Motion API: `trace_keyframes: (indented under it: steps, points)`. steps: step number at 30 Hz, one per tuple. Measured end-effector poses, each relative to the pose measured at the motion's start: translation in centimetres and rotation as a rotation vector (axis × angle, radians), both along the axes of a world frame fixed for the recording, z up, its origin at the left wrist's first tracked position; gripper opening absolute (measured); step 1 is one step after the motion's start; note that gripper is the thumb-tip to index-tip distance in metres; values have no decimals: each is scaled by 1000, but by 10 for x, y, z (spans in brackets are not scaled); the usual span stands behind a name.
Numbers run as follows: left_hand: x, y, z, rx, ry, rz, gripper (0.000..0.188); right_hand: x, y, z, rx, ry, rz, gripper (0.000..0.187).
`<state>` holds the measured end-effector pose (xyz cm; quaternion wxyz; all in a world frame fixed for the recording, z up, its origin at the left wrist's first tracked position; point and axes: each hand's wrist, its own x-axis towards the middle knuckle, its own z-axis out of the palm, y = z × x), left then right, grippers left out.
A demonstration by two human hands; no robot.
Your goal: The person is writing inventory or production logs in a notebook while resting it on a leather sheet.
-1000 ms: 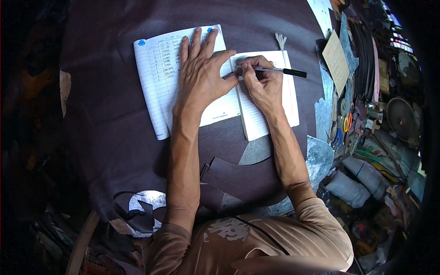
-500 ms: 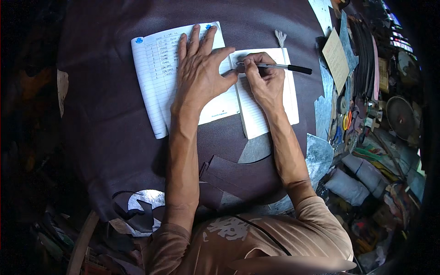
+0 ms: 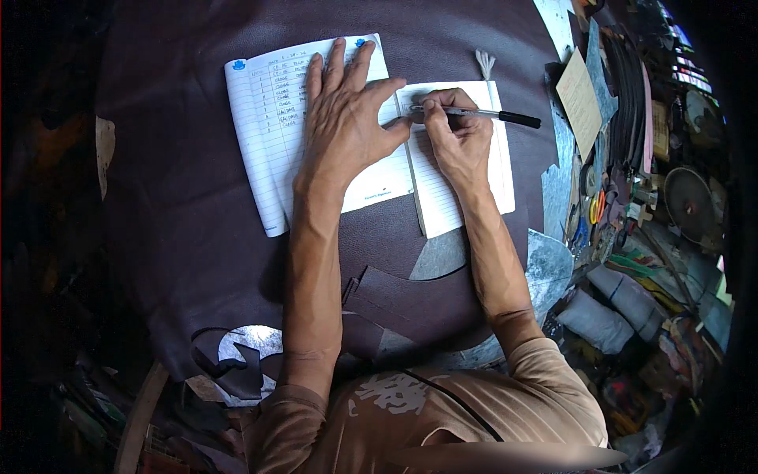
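Observation:
A lined notebook [image 3: 257,174] lies open on dark brown leather [image 3: 189,189], its left page partly filled with handwriting. My left hand [image 3: 343,118] rests flat across that page with the fingers spread, holding it down. In my right hand [image 3: 456,142] is a pen [image 3: 517,119] with a clear barrel and black end, pinched between thumb and fingers. The pen's tip is by the inner edge of the narrower right-hand page [image 3: 442,201], close to my left thumb. My right hand covers part of that page.
Cut leather pieces [image 3: 418,304] lie between my forearms. A white tassel [image 3: 485,63] sits beyond the notebook. On the right are a tan card [image 3: 579,107], yellow-handled scissors [image 3: 597,207], a round metal disc [image 3: 688,204] and wrapped grey bundles [image 3: 596,320].

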<state>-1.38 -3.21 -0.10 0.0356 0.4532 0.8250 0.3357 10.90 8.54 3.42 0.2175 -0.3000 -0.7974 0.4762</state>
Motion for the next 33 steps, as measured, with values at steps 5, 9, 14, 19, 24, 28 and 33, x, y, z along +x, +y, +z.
trace_keyframes:
  steps: [5, 9, 14, 19, 24, 28, 33]
  points:
    - [0, 1, 1, 4, -19, -3, 54, 1, -1, -2, 45, 35, -19, 14]
    - [0, 0, 0, 13, -16, -4, 54, 0, -3, -1, 41, 27, -25, 14]
    - [-1, -1, -2, 19, -11, -2, 53, -1, -3, -2, 87, 24, 5, 15]
    - [0, 1, 0, 70, -51, -24, 54, 0, -1, -4, 74, 61, 1, 15]
    - [0, 1, 0, 16, -23, -10, 54, 0, -3, 3, 62, -8, -39, 13]
    - [-1, 0, 2, 10, -15, -11, 54, 1, 0, -2, 88, 17, -9, 12]
    - [-2, -1, 3, -12, -2, -13, 54, 1, -1, 2, 60, -48, -11, 13]
